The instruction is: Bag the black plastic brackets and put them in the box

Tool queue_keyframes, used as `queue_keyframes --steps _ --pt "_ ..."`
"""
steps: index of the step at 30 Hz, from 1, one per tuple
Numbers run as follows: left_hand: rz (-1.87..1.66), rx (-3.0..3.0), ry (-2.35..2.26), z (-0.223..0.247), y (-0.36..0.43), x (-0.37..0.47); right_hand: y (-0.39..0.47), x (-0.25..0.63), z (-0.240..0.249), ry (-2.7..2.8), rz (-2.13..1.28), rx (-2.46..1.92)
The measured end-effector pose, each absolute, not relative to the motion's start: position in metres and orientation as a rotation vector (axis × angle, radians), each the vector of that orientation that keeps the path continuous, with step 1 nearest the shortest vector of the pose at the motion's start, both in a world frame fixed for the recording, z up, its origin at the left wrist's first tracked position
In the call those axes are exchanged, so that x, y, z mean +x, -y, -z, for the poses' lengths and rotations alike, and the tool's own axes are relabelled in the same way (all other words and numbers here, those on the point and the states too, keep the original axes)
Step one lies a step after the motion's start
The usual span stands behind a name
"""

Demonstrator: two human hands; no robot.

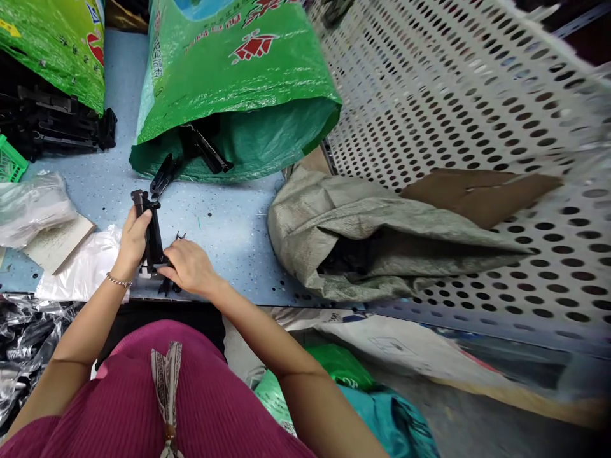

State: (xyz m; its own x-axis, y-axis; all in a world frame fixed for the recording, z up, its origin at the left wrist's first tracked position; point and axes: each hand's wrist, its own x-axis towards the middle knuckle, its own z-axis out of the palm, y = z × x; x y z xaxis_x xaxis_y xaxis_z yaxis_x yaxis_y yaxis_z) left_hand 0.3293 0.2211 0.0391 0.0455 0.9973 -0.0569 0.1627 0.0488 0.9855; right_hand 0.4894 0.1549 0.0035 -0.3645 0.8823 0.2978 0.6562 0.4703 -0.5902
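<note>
My left hand [133,238], with a beaded bracelet at the wrist, is closed around a long black plastic part [153,235]. That part stands out over the table's near edge region, its blocky end pointing away from me. At its near end, my right hand [191,267] pinches with thumb and fingers; a small dark piece shows between them, but its shape is mostly hidden. Small black pieces [167,287] lie under and beside the right hand. Just beyond the left hand another black part [165,175] rests at the mouth of a green woven bag [238,83].
More black parts [57,121] heap at the left by a second green bag [62,44]. Clear plastic bags [33,207] and a flat pale board [60,245] lie left. To the right, a grey sack [334,203] gapes against a perforated panel [453,95].
</note>
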Motion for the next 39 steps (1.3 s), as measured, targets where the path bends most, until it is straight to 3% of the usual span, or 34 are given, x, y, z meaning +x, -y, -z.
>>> queue_keyframes --steps 5,9,13,17,21,25,29,32,36,39 --pt "-0.782 1.496 -1.401 -0.027 -0.230 0.316 -0.159 0.499 0.007 2.341 -0.553 -1.172" --pt "-0.337 1.788 -1.702 -0.009 -0.214 0.320 -0.228 0.497 -0.013 2.111 -0.591 -1.551" --pt "-0.060 1.907 -1.700 0.010 -0.183 0.336 -0.308 0.477 -0.023 2.147 -0.709 -1.919" --pt "-0.582 1.809 -1.533 0.018 -0.189 0.327 -0.326 0.466 -0.021 2.139 -0.710 -1.970" --pt "-1.051 1.027 -1.246 0.004 -0.227 0.308 -0.262 0.469 -0.022 2.181 -0.757 -1.567" --pt "-0.975 0.721 -1.047 -0.023 -0.238 0.308 -0.194 0.482 -0.027 2.244 -0.782 -1.202" --pt "-0.900 0.774 -0.979 -0.041 -0.212 0.323 -0.201 0.499 -0.030 1.982 -0.433 -1.352" --pt "-0.845 0.745 -0.957 -0.044 -0.195 0.334 -0.230 0.502 -0.030 2.081 -0.210 -1.452" --pt "-0.958 0.717 -1.056 -0.042 -0.196 0.337 -0.227 0.492 -0.027 2.068 -0.291 -1.615" --pt "-1.016 0.716 -1.089 -0.040 -0.205 0.335 -0.189 0.482 -0.024 2.161 -0.410 -1.411"
